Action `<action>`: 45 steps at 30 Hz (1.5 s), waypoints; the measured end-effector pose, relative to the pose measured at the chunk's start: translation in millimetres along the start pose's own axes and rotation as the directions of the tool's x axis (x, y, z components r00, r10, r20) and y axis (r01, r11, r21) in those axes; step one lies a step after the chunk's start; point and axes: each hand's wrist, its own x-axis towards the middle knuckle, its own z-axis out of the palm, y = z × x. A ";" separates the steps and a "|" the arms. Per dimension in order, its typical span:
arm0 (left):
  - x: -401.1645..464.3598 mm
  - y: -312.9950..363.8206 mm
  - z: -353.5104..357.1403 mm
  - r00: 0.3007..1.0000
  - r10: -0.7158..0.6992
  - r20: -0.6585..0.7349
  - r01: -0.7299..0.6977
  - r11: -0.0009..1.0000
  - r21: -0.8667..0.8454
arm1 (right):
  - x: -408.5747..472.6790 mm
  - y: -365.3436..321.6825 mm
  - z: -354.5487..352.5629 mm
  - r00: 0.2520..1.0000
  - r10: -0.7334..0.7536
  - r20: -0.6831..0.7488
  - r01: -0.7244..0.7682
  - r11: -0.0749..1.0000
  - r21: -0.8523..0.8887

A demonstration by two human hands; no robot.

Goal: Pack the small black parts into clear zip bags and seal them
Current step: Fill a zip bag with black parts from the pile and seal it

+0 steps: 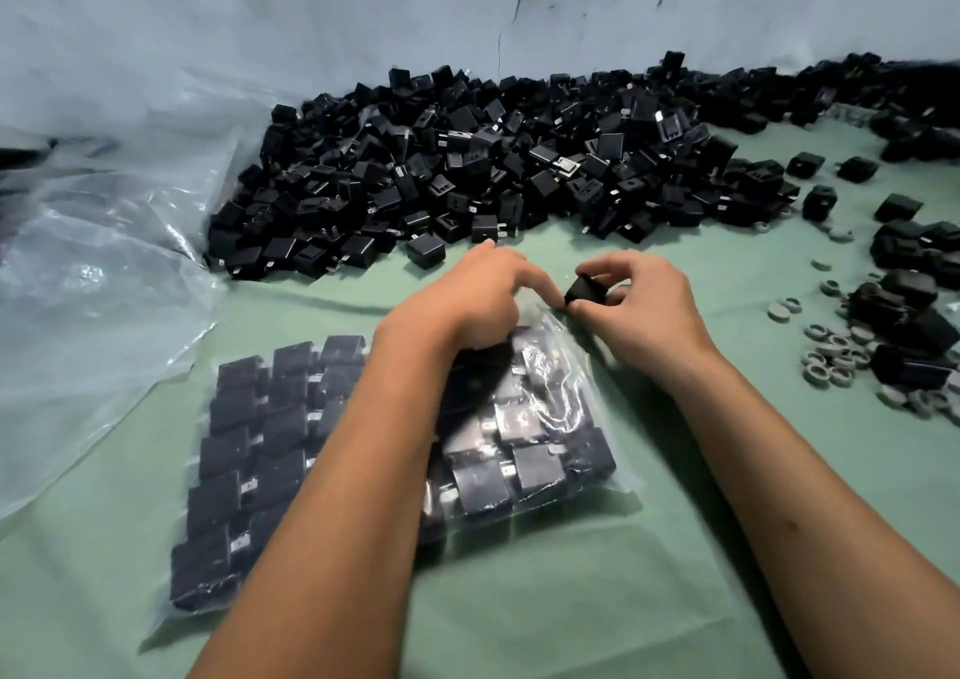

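Black part pinched in right hand at mouth of clear zip bag, mid-table. Left hand grips the bag's opening. Loose pile lies far.

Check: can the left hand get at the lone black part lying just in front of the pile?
Probably yes. The left hand sits at the bag's mouth, and the lone black part lies just beyond it on bare green cloth, nothing between.

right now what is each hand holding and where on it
The right hand pinches one small black part by its sides at the bag mouth. The left hand grips the clear zip bag at its open edge.
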 end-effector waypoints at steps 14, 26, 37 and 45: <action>0.2 -13.2 -1.1 0.983 0.022 -0.181 -0.049 0.989 -0.142 | -0.4 3.9 -16.1 0.946 -0.091 0.310 0.054 0.991 0.125; -1.5 -12.8 -0.5 0.966 0.022 -0.257 -0.072 0.979 -0.189 | -3.0 6.5 -16.9 0.927 -0.150 0.344 0.004 0.921 0.391; -0.9 -18.4 -0.3 0.970 0.031 -0.240 -0.072 0.984 -0.165 | -2.8 11.7 -6.7 0.956 -0.143 0.256 0.030 0.916 0.401; -0.1 -20.1 0.2 0.962 0.014 -0.271 -0.056 0.987 -0.149 | -6.2 8.8 0.9 0.971 -0.139 0.192 0.078 0.951 0.299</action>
